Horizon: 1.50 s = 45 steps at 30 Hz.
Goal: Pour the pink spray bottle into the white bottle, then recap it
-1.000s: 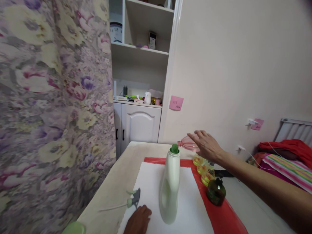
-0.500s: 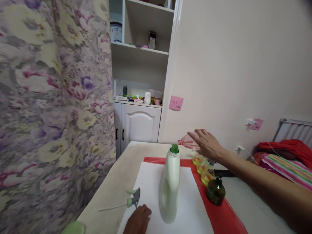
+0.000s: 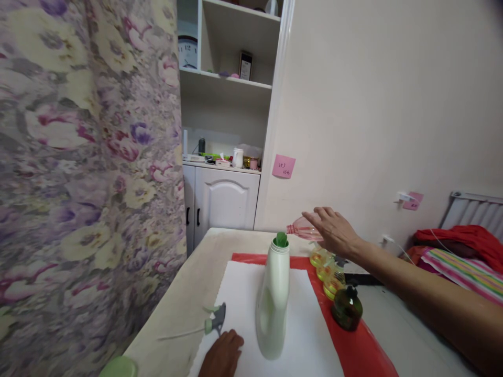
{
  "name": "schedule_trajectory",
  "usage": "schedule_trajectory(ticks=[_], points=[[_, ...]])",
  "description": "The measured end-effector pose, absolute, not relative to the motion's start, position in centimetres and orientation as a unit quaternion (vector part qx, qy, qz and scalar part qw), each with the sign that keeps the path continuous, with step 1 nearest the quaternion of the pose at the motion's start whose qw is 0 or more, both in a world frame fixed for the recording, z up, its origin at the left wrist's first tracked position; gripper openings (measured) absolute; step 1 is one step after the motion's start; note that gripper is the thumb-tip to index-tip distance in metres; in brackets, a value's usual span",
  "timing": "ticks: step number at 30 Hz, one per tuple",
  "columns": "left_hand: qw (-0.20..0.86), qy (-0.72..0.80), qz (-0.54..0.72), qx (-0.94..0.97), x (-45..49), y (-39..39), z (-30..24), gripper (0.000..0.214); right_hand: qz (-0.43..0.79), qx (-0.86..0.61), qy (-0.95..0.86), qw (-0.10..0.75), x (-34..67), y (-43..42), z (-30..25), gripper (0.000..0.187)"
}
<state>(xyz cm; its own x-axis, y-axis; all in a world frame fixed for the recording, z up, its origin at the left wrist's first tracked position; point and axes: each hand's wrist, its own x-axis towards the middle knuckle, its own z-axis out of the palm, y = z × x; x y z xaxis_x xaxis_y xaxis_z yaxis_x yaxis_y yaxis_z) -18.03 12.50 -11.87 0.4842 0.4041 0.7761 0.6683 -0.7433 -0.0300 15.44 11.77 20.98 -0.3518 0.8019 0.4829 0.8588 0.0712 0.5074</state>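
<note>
My right hand (image 3: 338, 233) grips a clear pink plastic bottle (image 3: 301, 229), tipped on its side with its neck pointing left. That neck is beside the green piece (image 3: 281, 239) in the mouth of a tall pale green jug (image 3: 273, 303). The jug stands upright on a white sheet (image 3: 236, 285). My left hand (image 3: 223, 352) rests low on the sheet, left of the jug and apart from it, fingers loosely bent with nothing seen in them. Near it lies a grey and green spray trigger (image 3: 216, 319) with a long tube.
Several yellow-tinted containers (image 3: 333, 285) and a dark green bottle (image 3: 347, 309) line the red cloth (image 3: 353, 340) to the right. A pale green round item (image 3: 118, 367) lies at bottom left. A floral curtain (image 3: 98, 183) hangs on the left, with a white cabinet (image 3: 228, 204) behind.
</note>
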Motion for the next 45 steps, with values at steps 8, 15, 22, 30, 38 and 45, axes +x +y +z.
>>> schedule_trajectory(ticks=[8,15,22,30,38,45], points=[[0.139,-0.322,-0.402,-0.846,-18.1,12.8,-12.7,0.034,-0.380,-0.565,-0.732,0.036,15.2,11.6,21.2,0.078],[0.192,-0.312,-0.426,-0.827,-18.4,12.9,-13.1,0.035,-0.378,-0.566,-0.732,0.038,15.1,11.7,21.2,0.079],[0.169,-0.321,-0.384,-0.849,-18.4,12.6,-12.1,0.037,-0.377,-0.565,-0.733,0.034,15.1,11.8,21.2,0.082],[0.175,-0.309,-0.403,-0.844,-18.3,12.3,-11.5,0.035,-0.382,-0.556,-0.738,0.029,14.7,11.7,21.3,0.075],[0.183,-0.326,-0.409,-0.833,-18.4,12.8,-12.9,0.035,-0.390,-0.550,-0.738,0.023,14.8,11.9,21.3,0.074],[0.200,-0.321,-0.404,-0.833,-18.3,12.8,-12.9,0.035,-0.401,-0.544,-0.737,0.015,14.6,11.9,21.6,0.075]])
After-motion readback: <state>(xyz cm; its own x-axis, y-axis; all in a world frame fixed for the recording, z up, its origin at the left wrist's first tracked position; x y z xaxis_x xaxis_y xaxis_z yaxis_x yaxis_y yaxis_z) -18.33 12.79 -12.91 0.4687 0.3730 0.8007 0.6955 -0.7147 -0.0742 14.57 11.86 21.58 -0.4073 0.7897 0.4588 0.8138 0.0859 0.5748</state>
